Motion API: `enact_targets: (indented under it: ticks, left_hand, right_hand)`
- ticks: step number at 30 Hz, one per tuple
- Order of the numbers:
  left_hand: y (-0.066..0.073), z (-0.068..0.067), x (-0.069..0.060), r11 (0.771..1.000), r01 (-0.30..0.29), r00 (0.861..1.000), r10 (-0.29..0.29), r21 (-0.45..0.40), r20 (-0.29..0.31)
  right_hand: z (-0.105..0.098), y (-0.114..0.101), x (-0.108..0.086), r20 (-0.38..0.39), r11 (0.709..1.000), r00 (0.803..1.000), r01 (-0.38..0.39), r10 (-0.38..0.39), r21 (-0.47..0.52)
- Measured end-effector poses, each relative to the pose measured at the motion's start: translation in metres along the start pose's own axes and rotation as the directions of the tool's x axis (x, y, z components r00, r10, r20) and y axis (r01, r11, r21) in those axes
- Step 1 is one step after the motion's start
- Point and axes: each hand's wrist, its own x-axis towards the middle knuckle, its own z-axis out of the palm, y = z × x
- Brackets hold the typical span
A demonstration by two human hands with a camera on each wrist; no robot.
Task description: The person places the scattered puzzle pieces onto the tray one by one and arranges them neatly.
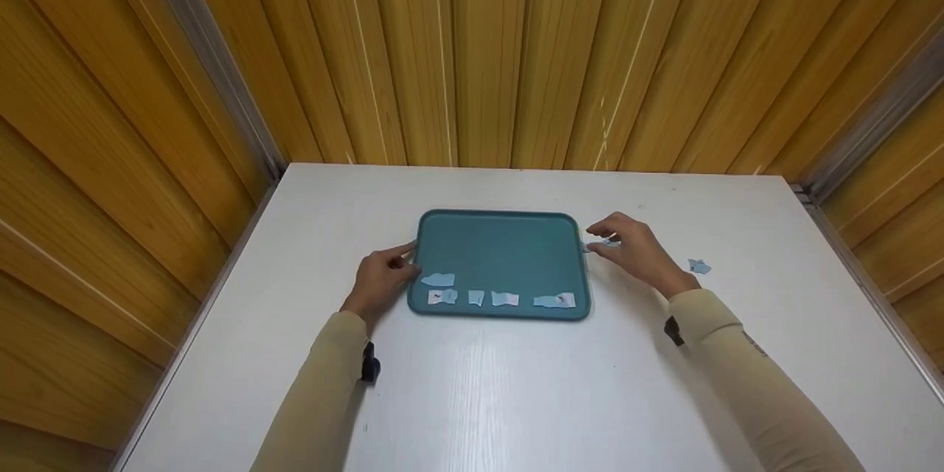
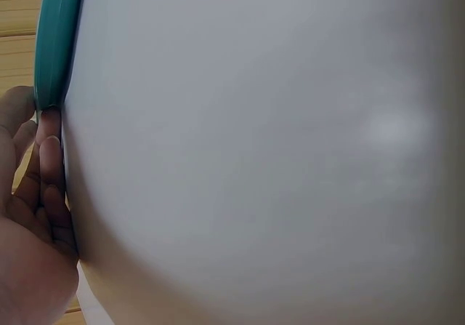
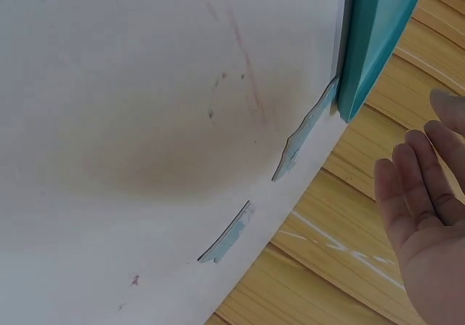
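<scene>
A teal tray [image 1: 498, 213] lies on the white table, its edge also showing in the left wrist view [image 2: 58, 41] and the right wrist view [image 3: 378, 41]. My left hand [image 1: 380, 279] grips its left edge, thumb at the rim and fingers [image 2: 51, 161] against the side. Beside the right edge is my right hand [image 1: 640, 249], its fingers [image 3: 418, 183] apart from the paper in the right wrist view. One torn light-blue piece [image 3: 305, 132] lies against the tray's edge, and another piece [image 3: 229, 234] lies farther off.
Several torn paper pieces lie along the tray's near side, among them a blue one [image 1: 438, 279] at left and a two-part-looking strip [image 1: 554, 301] at right. A loose piece [image 1: 699, 265] rests on the table at right. Wood-patterned panels [image 1: 487, 51] stand behind.
</scene>
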Motion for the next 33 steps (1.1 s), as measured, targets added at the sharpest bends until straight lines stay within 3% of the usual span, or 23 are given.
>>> enact_targets:
  ticks: [9, 24, 33]
  left_hand:
    - [0.002, 0.0, 0.002, 1.0, -0.006, 1.0, 0.006, -0.007, 0.003]
    - [0.001, 0.001, 0.004, 1.0, -0.006, 1.0, 0.007, 0.023, -0.007]
    - [-0.001, 0.001, 0.003, 1.0, -0.012, 1.0, 0.012, 0.017, -0.002]
  right_hand:
    - [-0.01, 0.017, -0.002, 0.0, 0.999, 1.0, -0.026, 0.026, -0.02]
    - [-0.007, 0.039, 0.002, 0.063, 0.981, 0.979, -0.195, 0.196, -0.017]
    - [0.0, 0.044, 0.005, 0.081, 0.979, 0.976, -0.196, 0.2, -0.055]
